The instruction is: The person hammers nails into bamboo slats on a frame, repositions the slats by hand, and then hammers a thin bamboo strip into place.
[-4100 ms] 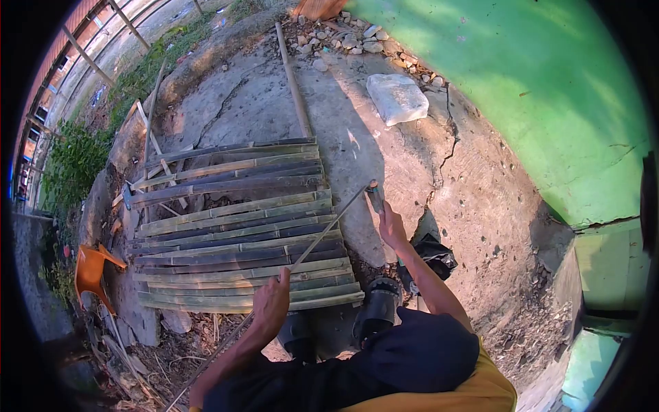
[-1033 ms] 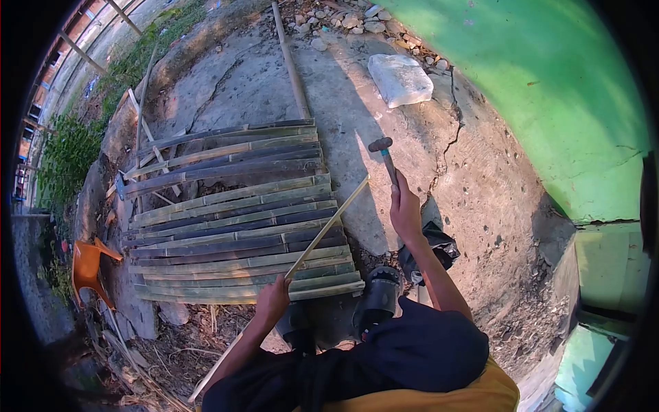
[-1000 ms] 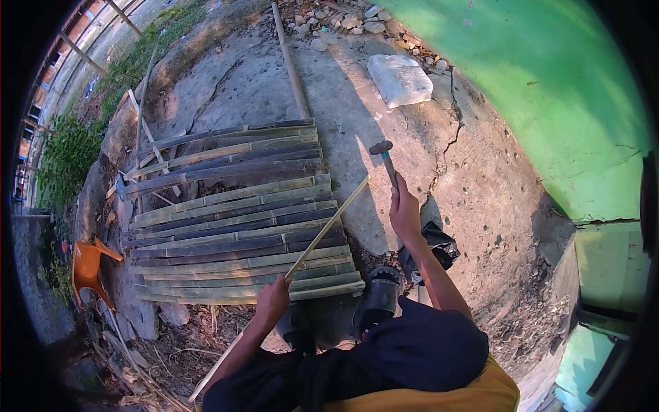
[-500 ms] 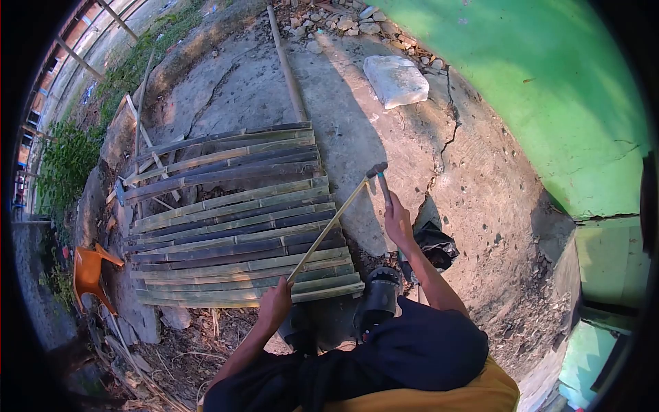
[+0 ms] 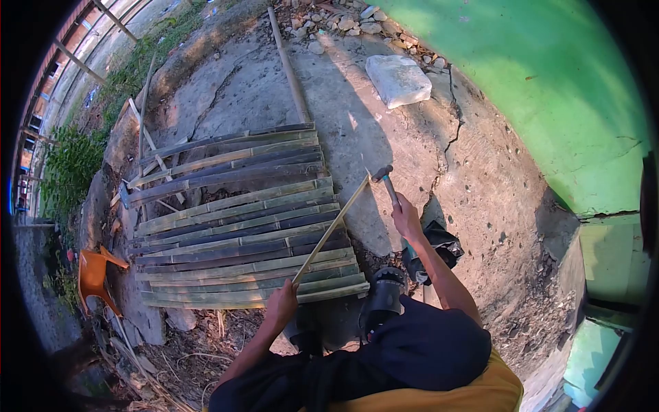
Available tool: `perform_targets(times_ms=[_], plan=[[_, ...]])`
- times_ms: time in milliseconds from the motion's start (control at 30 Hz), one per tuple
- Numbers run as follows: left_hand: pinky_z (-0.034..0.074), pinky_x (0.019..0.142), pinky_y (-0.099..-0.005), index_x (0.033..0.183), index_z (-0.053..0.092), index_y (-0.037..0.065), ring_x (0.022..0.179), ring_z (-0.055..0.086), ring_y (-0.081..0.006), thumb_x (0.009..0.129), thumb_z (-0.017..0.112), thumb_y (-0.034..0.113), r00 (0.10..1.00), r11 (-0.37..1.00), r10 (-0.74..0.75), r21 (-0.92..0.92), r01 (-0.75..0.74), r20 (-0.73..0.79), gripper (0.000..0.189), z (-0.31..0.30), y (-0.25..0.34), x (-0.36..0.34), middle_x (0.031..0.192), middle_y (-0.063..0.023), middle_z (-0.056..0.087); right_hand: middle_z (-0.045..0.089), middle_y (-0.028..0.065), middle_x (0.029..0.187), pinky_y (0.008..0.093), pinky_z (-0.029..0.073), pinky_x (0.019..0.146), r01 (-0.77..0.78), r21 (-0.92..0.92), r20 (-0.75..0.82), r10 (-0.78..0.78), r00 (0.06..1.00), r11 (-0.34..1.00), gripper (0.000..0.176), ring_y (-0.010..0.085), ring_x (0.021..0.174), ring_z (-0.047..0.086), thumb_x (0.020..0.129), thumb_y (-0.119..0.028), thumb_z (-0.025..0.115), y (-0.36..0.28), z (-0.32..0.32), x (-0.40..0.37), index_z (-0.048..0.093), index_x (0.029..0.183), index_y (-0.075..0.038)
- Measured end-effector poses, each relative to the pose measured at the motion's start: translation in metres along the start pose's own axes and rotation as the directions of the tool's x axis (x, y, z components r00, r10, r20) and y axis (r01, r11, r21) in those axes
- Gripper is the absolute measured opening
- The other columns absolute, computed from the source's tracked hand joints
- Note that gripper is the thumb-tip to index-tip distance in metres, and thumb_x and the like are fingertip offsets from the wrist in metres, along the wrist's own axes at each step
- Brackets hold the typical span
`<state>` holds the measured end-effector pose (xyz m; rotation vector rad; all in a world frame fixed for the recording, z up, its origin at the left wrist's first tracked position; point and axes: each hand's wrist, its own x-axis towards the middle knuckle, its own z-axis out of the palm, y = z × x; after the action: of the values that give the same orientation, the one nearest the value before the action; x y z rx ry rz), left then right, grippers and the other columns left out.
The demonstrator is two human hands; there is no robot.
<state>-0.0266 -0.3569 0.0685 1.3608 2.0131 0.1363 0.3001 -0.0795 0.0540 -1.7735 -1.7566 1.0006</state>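
Observation:
My left hand [image 5: 281, 304] is closed round the lower end of a thin bamboo strip [image 5: 331, 230], which slants up to the right over the edge of the bamboo slats [image 5: 240, 242]. In my right hand [image 5: 406, 218] is the handle of a hammer [image 5: 388, 181]. The hammer's head is beside the upper end of the strip; whether they touch is hard to tell. The slats lie side by side in a panel on the ground, with a wider gap near the upper part.
A whitish block [image 5: 399, 81] lies on the concrete, below a pile of rubble [image 5: 347, 22]. A black plastic bag [image 5: 443, 248] is by my right forearm. An orange chair [image 5: 94, 280] stands at the left. A bamboo pole [image 5: 288, 65] extends beyond the panel. A green wall [image 5: 549, 89] rises at the right.
The hammer and my right hand have shifted slightly down and right. The view has moved a little, and my left hand still holds the strip.

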Motion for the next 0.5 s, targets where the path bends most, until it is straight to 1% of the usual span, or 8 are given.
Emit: perform_targets(times_ms=[67, 167, 200, 267, 300, 367, 400, 500], plan=[[0.045, 0.061, -0.0682, 0.107, 0.052, 0.006, 0.070, 0.062, -0.0572, 0.109, 0.050, 0.035, 1.000, 0.999, 0.000, 0.042, 0.001, -0.023, 0.029, 0.007, -0.001, -0.004, 0.069, -0.0317, 0.063, 0.062, 0.0116, 0.075, 0.0401, 0.048, 0.062, -0.062, 0.050, -0.055, 0.064, 0.996, 0.997, 0.038, 0.0194, 0.064, 0.060, 0.108, -0.019, 0.049, 0.002, -0.003, 0.000, 0.055, 0.143, -0.007], [0.048, 0.061, -0.0673, 0.108, 0.052, 0.007, 0.071, 0.064, -0.0565, 0.108, 0.050, 0.038, 1.000, 0.999, -0.028, 0.034, 0.028, 0.008, 0.031, 0.010, -0.002, -0.003, 0.069, -0.0301, 0.065, 0.058, 0.0060, 0.072, 0.0377, 0.045, 0.055, -0.139, 0.403, -0.154, 0.217, 0.964, 0.904, 0.042, 0.0143, 0.055, 0.053, 0.109, -0.022, 0.049, -0.022, -0.016, 0.003, 0.051, 0.148, -0.008], [0.048, 0.061, -0.0673, 0.108, 0.052, 0.007, 0.071, 0.064, -0.0565, 0.108, 0.050, 0.038, 1.000, 0.999, -0.026, 0.033, 0.026, 0.008, 0.031, 0.013, -0.005, -0.001, 0.069, -0.0301, 0.065, 0.058, 0.0060, 0.072, 0.0377, 0.045, 0.055, -0.139, 0.402, -0.156, 0.217, 0.964, 0.905, 0.042, 0.0143, 0.055, 0.053, 0.109, -0.022, 0.049, -0.019, -0.016, 0.007, 0.051, 0.148, -0.008], [0.048, 0.061, -0.0672, 0.108, 0.052, 0.007, 0.071, 0.064, -0.0563, 0.108, 0.050, 0.038, 1.000, 0.999, -0.015, 0.036, 0.015, -0.001, 0.030, 0.018, -0.013, 0.001, 0.069, -0.0295, 0.065, 0.064, 0.0206, 0.074, 0.0466, 0.048, 0.058, 0.062, 0.179, -0.293, -0.007, 0.956, 0.982, 0.043, 0.0335, 0.060, 0.064, 0.109, -0.023, 0.049, -0.015, -0.012, 0.013, 0.049, 0.148, -0.006], [0.048, 0.061, -0.0672, 0.108, 0.052, 0.007, 0.071, 0.064, -0.0563, 0.108, 0.050, 0.038, 1.000, 0.999, -0.013, 0.035, 0.013, -0.003, 0.030, 0.019, -0.013, 0.002, 0.069, -0.0295, 0.065, 0.064, 0.0206, 0.074, 0.0466, 0.048, 0.058, 0.064, 0.178, -0.294, -0.009, 0.956, 0.982, 0.043, 0.0335, 0.060, 0.064, 0.109, -0.023, 0.049, -0.015, -0.008, 0.012, 0.049, 0.148, -0.006], [0.048, 0.061, -0.0672, 0.108, 0.052, 0.008, 0.070, 0.064, -0.0563, 0.109, 0.049, 0.037, 1.000, 0.999, -0.024, 0.044, 0.024, -0.001, 0.030, 0.020, -0.012, 0.001, 0.069, -0.0296, 0.064, 0.068, 0.0275, 0.080, 0.0505, 0.049, 0.061, 0.143, -0.110, -0.133, -0.157, 0.979, 0.984, 0.040, 0.0446, 0.070, 0.069, 0.109, -0.021, 0.048, -0.012, 0.003, -0.002, 0.050, 0.146, -0.007], [0.048, 0.061, -0.0672, 0.108, 0.052, 0.008, 0.070, 0.064, -0.0563, 0.109, 0.049, 0.037, 1.000, 0.999, -0.022, 0.043, 0.022, -0.005, 0.030, 0.017, -0.009, 0.001, 0.069, -0.0296, 0.064, 0.068, 0.0323, 0.086, 0.0552, 0.049, 0.064, 0.151, -0.115, 0.088, -0.141, 0.986, 0.982, 0.038, 0.0516, 0.080, 0.068, 0.108, -0.017, 0.048, -0.004, 0.005, -0.006, 0.050, 0.145, -0.008], [0.048, 0.061, -0.0672, 0.108, 0.052, 0.008, 0.070, 0.064, -0.0565, 0.109, 0.049, 0.036, 1.000, 0.998, -0.031, 0.049, 0.031, 0.004, 0.029, 0.011, -0.002, 0.000, 0.069, -0.0302, 0.064, 0.068, 0.0268, 0.079, 0.0537, 0.049, 0.063, 0.097, -0.064, 0.009, -0.096, 0.995, 0.993, 0.037, 0.0464, 0.074, 0.069, 0.108, -0.017, 0.048, -0.004, 0.008, -0.012, 0.051, 0.144, -0.007]])
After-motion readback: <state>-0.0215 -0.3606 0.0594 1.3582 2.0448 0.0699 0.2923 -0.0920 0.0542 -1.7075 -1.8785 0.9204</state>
